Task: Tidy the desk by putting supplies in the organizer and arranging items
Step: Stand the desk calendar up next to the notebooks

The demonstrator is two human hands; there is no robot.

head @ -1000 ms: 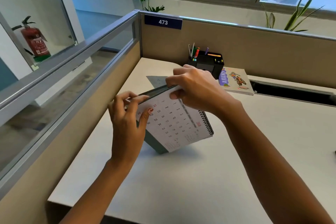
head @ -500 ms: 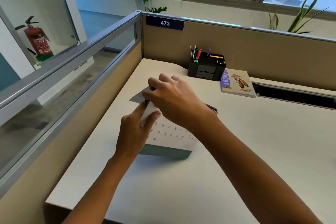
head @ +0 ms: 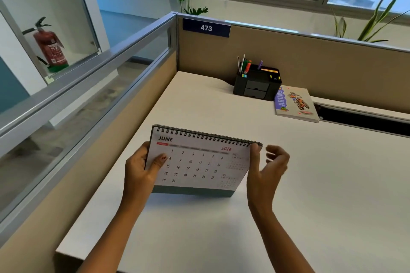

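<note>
A spiral-bound desk calendar (head: 199, 162) stands upright facing me at the near left of the white desk (head: 221, 239), showing its June page. My left hand (head: 139, 170) grips its left edge, thumb pressed on the page. My right hand (head: 266, 170) is at its right edge: the thumb lies along that edge while the fingers curl loosely behind, apart from the calendar. The black desk organizer (head: 257, 86), holding pens and markers, sits at the back against the partition. Whether the calendar's base touches the desk is unclear.
A colourful notebook (head: 295, 104) lies flat just right of the organizer. A dark cable slot (head: 366, 119) runs along the back right. Beige partitions (head: 310, 62) wall the desk at the back and left, with glass above the left one.
The calendar went from tilted with pages being flipped to upright with the June page facing me. My right hand moved off its top to the right edge.
</note>
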